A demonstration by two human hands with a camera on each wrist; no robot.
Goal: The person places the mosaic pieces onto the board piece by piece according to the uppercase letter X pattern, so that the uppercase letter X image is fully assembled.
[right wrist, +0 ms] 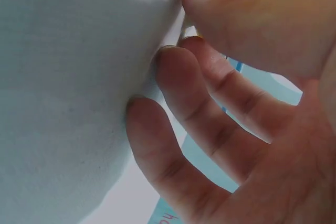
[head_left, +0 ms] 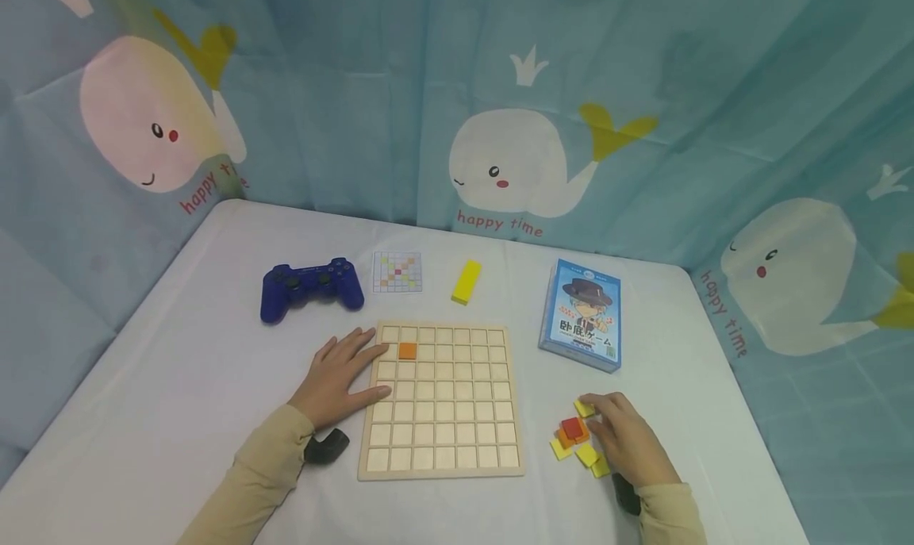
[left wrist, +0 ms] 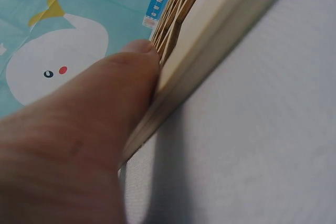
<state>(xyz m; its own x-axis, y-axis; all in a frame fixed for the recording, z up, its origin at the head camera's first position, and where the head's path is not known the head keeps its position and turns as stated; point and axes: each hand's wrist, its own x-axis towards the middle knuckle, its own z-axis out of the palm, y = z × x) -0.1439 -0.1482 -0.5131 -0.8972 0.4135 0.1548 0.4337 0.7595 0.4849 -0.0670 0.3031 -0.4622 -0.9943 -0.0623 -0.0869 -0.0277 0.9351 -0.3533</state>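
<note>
My left hand (head_left: 343, 378) lies along the left edge of a wooden grid board (head_left: 435, 478), its fingers spread and the thumb over the rim. In the left wrist view the thumb (left wrist: 139, 64) touches the board's side. One orange tile (head_left: 408, 351) sits in a cell of the second row. My right hand (head_left: 631, 442) is at a loose group of small tiles, its fingers loosely bent. Its index fingertip touches a yellow tile (head_left: 585, 409); thumb and index finger stand apart. Next to it are a red tile (head_left: 573, 427) on orange ones, and more yellow tiles (head_left: 588, 455).
Behind the board lie a blue game controller (head_left: 312, 285), a card printed with a coloured grid (head_left: 397, 272) and a yellow block (head_left: 466, 282). A blue card box (head_left: 581, 315) lies at the right. Whale-print curtains (head_left: 343, 132) surround the white table (head_left: 178, 355).
</note>
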